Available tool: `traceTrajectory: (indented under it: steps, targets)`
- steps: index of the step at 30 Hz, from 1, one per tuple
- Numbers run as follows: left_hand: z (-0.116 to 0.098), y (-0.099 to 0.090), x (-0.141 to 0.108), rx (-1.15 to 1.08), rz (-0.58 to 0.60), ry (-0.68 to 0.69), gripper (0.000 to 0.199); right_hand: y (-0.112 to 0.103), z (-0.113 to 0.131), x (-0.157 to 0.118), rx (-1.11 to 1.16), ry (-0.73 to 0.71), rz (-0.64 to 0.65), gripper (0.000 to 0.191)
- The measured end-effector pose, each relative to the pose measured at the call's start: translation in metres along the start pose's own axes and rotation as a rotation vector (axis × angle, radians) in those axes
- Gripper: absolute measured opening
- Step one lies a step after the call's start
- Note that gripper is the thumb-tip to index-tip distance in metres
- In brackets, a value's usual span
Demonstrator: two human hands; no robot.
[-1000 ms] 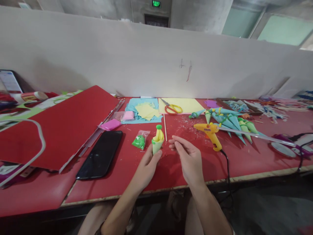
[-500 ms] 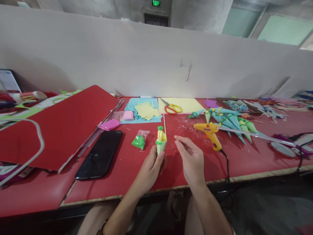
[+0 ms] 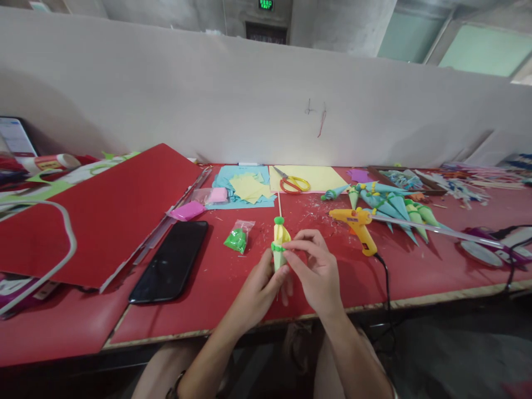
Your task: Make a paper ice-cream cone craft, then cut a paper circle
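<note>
Reaching in, the right hand [image 3: 320, 277] has joined the left hand [image 3: 258, 288] at a pale-green paper cone [image 3: 279, 262], apparently to adjust its green band [image 3: 277, 247]. The left fingers close around the cone, upright over the red table [image 3: 218, 271]; the right fingers nearly pinch at the band, their grip unclear. A yellow glue gun [image 3: 357, 221] lies to the right; behind stand a pale partition [image 3: 249, 100] and a lit exit sign [image 3: 265, 5].
</note>
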State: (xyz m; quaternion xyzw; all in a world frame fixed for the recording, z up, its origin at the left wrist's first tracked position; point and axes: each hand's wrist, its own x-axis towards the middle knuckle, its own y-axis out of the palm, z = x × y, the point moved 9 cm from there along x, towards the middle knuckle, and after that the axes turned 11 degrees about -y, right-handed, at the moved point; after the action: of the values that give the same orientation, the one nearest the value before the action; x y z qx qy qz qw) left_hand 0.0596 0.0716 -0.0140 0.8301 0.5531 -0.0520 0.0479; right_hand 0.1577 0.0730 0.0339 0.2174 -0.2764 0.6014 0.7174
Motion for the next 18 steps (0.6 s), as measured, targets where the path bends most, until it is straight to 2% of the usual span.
traceTrajectory:
  steps: [18]
  targets:
    - [0.0002,0.0005,-0.0015,0.012,0.030,0.020,0.039,0.0024,-0.0054,-0.0014,0.092,0.088,0.003,0.009]
